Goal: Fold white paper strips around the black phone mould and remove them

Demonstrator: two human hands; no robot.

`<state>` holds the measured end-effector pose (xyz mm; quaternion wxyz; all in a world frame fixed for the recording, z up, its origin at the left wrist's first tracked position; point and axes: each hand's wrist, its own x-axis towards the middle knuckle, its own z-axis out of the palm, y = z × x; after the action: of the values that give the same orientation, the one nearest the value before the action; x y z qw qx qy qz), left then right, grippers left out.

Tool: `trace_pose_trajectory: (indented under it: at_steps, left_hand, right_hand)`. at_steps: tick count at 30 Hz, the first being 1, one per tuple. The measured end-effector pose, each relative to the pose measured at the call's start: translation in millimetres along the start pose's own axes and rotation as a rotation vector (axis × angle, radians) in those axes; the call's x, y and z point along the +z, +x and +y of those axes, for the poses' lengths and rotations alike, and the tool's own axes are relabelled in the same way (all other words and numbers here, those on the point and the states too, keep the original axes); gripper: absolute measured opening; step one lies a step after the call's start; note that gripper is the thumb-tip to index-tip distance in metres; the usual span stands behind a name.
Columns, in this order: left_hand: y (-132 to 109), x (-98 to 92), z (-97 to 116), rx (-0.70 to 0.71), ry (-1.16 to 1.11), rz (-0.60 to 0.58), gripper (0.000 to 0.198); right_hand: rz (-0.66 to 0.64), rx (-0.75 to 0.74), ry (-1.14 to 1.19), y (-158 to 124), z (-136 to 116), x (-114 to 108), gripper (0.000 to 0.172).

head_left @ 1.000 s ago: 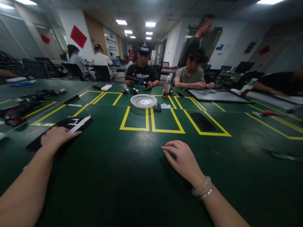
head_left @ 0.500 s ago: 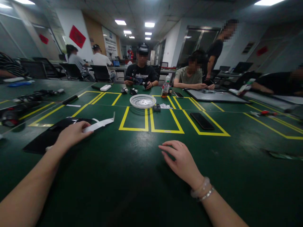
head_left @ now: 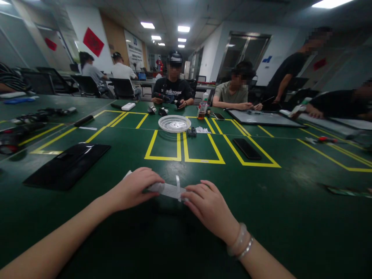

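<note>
A long, flat white strip [head_left: 169,190] that looks like folded paper is stretched between my hands, above the near part of the green table. My left hand [head_left: 138,188] is closed on its left end, and a white tip sticks out behind the knuckles. At the other end, the fingers of my right hand [head_left: 205,203] pinch the strip. A narrow white band [head_left: 178,184] stands up from it close to my right fingertips. To the left lies a flat black sheet or pouch [head_left: 68,164], apart from both hands.
Beyond my hands are a white plastic basket [head_left: 174,124], a drink bottle [head_left: 202,108] and a black phone [head_left: 247,148] among yellow tape outlines. Dark tools or cables [head_left: 31,130] lie at left. Co-workers [head_left: 174,87] sit across the table; another person [head_left: 290,69] stands at right.
My left hand has carried the white strip from above the black sheet rightward and nearer to me. My right hand, open before, has moved slightly left and taken its right end.
</note>
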<state>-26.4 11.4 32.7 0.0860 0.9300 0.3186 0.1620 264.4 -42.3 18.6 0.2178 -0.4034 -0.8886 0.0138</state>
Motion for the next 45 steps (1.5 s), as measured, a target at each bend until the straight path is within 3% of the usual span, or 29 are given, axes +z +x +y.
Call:
trace_pose_trajectory:
  at_steps: [3, 7, 11, 15, 18, 23, 25, 28, 32, 35, 38, 42, 45]
  left_hand:
    - [-3, -3.5, -24, -0.058, 0.133, 0.151, 0.048]
    - [-22, -18.6, -76, -0.389, 0.287, 0.301, 0.07]
    - [-72, -36.2, -140, -0.776, 0.386, 0.311, 0.086]
    - [-134, -43.4, -197, -1.078, 0.325, 0.362, 0.083]
    - [-159, -40.5, -223, -1.05, 0.287, 0.414, 0.074]
    - [-159, -30.4, -231, -0.764, 0.369, 0.56, 0.063]
    - [-157, -28.4, -231, -0.697, 0.393, 0.592, 0.061]
    - [-151, -29.5, -226, -0.753, 0.4, 0.575, 0.069]
    - [-119, -34.0, -197, -0.784, 0.389, 0.485, 0.082]
    - [-75, -33.0, -152, -0.754, 0.337, 0.306, 0.085]
    - [-34, -24.5, -95, -0.597, 0.25, 0.135, 0.08]
    - [-1, -4.1, -27, -0.337, 0.156, 0.047, 0.072]
    - [8, 11.5, 5, -0.189, 0.108, 0.025, 0.07]
  right_hand:
    - [0.115, 0.106, 0.124, 0, 13, -1, 0.021]
    - [0.41, 0.387, 0.485, 3, 37, -4, 0.023]
    - [0.685, 0.726, 0.983, 5, 53, -10, 0.041]
    - [0.837, 0.866, 1.316, 7, 57, -17, 0.046]
    - [0.851, 0.897, 1.447, 6, 57, -18, 0.04]
    - [0.837, 1.05, 1.606, 5, 62, -18, 0.015]
    - [0.822, 1.12, 1.67, 6, 63, -19, 0.008]
    - [0.813, 1.156, 1.712, 7, 63, -20, 0.01]
    - [0.81, 1.12, 1.73, 8, 61, -21, 0.012]
    - [0.836, 1.102, 1.717, 8, 57, -24, 0.012]
    - [0.842, 1.091, 1.688, 9, 53, -27, 0.012]
    - [0.837, 1.077, 1.672, 10, 49, -28, 0.013]
    - [0.847, 1.029, 1.674, 10, 49, -26, 0.013]
